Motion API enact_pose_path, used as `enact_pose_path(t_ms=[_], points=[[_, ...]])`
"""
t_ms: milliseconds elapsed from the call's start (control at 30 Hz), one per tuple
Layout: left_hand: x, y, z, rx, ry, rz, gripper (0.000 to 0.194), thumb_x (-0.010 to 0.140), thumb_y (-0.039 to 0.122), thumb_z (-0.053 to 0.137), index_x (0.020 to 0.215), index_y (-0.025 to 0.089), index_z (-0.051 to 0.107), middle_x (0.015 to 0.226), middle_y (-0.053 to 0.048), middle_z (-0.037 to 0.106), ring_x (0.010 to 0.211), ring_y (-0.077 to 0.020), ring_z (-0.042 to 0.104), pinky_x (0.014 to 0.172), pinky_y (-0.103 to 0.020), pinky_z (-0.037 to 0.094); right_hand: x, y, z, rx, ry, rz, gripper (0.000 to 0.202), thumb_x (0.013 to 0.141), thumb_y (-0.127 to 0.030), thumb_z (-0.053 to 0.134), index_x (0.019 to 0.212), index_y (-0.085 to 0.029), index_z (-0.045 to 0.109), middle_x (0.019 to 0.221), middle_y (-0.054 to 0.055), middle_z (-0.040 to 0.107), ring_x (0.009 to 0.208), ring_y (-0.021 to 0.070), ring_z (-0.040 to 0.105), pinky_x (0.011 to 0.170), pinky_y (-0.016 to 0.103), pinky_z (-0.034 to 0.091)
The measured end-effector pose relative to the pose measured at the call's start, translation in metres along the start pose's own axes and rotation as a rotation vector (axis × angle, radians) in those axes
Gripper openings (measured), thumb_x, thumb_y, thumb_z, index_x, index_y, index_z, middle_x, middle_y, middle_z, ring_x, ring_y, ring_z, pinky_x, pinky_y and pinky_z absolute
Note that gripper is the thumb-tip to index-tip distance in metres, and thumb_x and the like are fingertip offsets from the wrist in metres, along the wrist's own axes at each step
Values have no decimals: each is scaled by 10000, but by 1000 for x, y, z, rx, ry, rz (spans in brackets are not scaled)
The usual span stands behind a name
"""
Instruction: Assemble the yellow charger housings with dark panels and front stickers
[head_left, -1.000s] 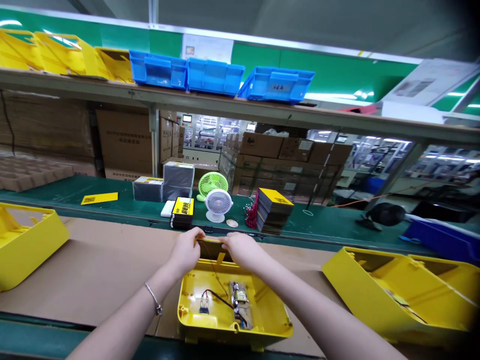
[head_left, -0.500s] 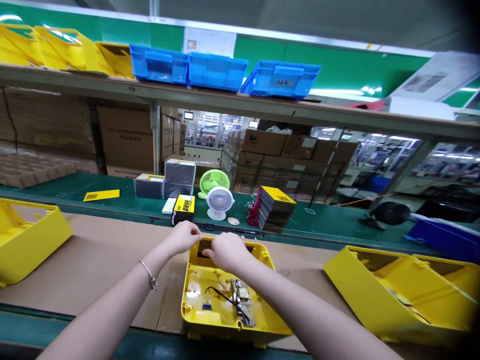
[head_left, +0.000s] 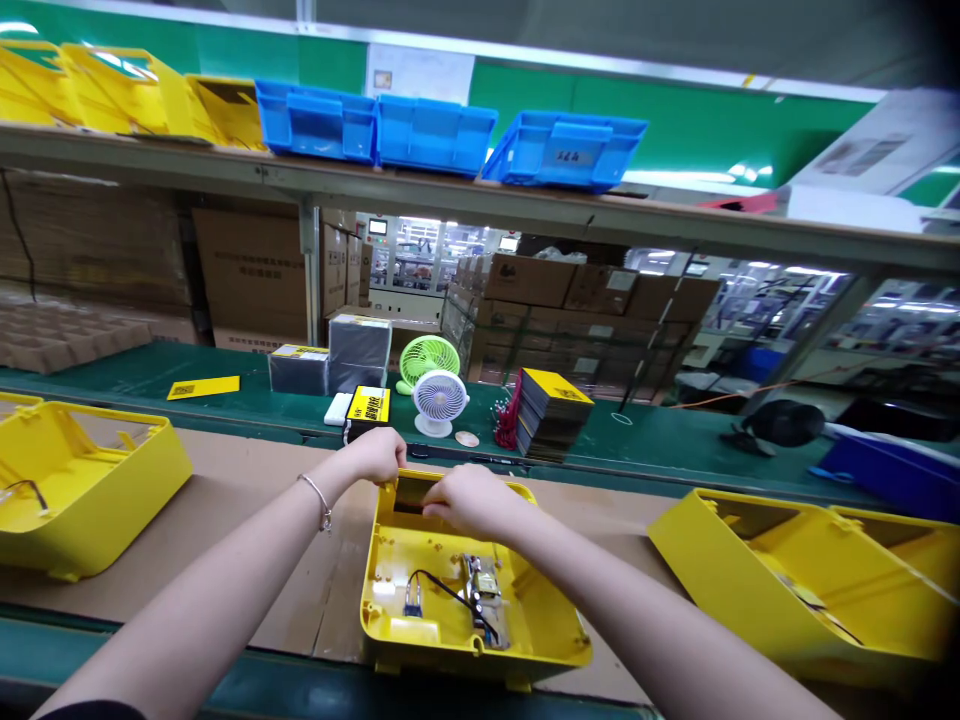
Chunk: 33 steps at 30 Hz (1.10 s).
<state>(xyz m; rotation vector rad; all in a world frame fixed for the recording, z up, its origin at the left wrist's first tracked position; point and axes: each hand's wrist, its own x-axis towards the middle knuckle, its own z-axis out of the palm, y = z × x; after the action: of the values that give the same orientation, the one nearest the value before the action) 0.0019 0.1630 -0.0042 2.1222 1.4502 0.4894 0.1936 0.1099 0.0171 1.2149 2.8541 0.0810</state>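
A yellow plastic housing (head_left: 420, 655) lies open side up in front of me. Inside it are a small circuit board (head_left: 484, 590), black wires (head_left: 442, 580) and a small dark connector part (head_left: 412, 600). My left hand (head_left: 381, 455) is closed at the far left corner, its fingers curled over the rim. Reaching in by the far wall, my right hand (head_left: 469, 503) has its fingers bent together beside a dark panel (head_left: 409, 493). Its fingertips are partly hidden, so what they pinch cannot be made out.
Other yellow housings stand to the left (head_left: 97, 500) and right (head_left: 757, 590) on the cardboard-covered line. Behind are a white fan (head_left: 440, 400), a green fan (head_left: 427, 360), a stack of yellow-topped dark panels (head_left: 553, 415) and boxed stacks (head_left: 360, 355). Blue bins (head_left: 435, 135) line the overhead shelf.
My left hand has moved slightly right and up to the rim corner. My right hand has shifted a little right. The left housing has slid right, further into view.
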Motion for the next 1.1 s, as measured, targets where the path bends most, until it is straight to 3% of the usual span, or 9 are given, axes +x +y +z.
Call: enact_pose_path(t_ms=[100, 200, 333, 567, 767, 833, 933, 1033, 1100], points=[[-1, -1, 5, -18, 31, 8, 195, 432, 23, 508, 531, 155, 612, 542, 4, 603, 462, -97, 478, 421, -195, 332, -18, 21, 0, 15, 135, 45, 333, 863, -414, 426, 817, -228, 699, 816, 46, 646, 754, 165, 571, 672, 246, 399], [-5, 0, 9, -51, 55, -6, 177, 451, 25, 516, 547, 148, 600, 542, 11, 586, 472, -97, 487, 428, -190, 341, -34, 41, 8, -20, 271, 175, 239, 815, -318, 524, 987, -204, 646, 977, 68, 605, 924, 185, 537, 772, 257, 396], [-21, 12, 1, -95, 83, 13, 176, 480, 31, 510, 582, 150, 591, 576, 7, 599, 515, -115, 531, 440, -192, 364, -52, 57, 12, -65, 216, 349, 145, 793, -239, 524, 784, -181, 657, 792, 50, 589, 789, 176, 551, 670, 254, 402], [-79, 38, -19, -54, 285, 195, 269, 544, 42, 447, 708, 204, 587, 807, -17, 617, 771, -179, 562, 661, -271, 431, -86, 43, -6, -138, 537, 157, 245, 854, -173, 394, 807, -167, 634, 759, 62, 548, 761, 172, 483, 671, 274, 379], [-117, 23, -5, -198, 23, 200, 311, 617, 163, 620, 905, 278, 596, 1318, -15, 440, 1277, -249, 305, 1049, -386, 235, -111, 29, 18, 53, 488, -36, 174, 845, -235, 468, 801, -176, 626, 722, 60, 552, 712, 175, 458, 634, 298, 383], [-112, 19, 0, -271, -40, 161, 450, 624, 309, 681, 1058, 288, 562, 1415, -26, 321, 1338, -257, 185, 1081, -413, 161, -110, 30, 19, 229, 457, 20, 160, 819, -321, 532, 792, -194, 625, 752, 53, 566, 752, 179, 487, 666, 302, 409], [-88, 18, 12, -303, 61, 81, 659, 627, 417, 675, 1229, 257, 460, 1463, -66, 219, 1354, -270, 111, 1090, -444, 104, -93, 41, 16, 426, 483, 209, 244, 771, -403, 586, 934, -226, 626, 1002, 67, 578, 977, 207, 499, 869, 360, 404], [-55, 20, 22, -268, 233, -35, 719, 613, 452, 667, 1253, 215, 440, 1387, -110, 348, 1294, -291, 261, 1062, -436, 194, -64, 56, 18, 574, 410, 423, 674, 644, -475, 678, 1241, -243, 468, 1322, 85, 401, 1199, 259, 378, 1011, 429, 300], [-38, 21, 26, -237, 275, -67, 636, 608, 475, 658, 1167, 206, 515, 1242, -111, 494, 1171, -291, 421, 990, -416, 310, -47, 65, 22, 694, 292, 496, 832, 570, -510, 713, 1295, -238, 409, 1349, 90, 382, 1201, 276, 389, 1000, 422, 321]])
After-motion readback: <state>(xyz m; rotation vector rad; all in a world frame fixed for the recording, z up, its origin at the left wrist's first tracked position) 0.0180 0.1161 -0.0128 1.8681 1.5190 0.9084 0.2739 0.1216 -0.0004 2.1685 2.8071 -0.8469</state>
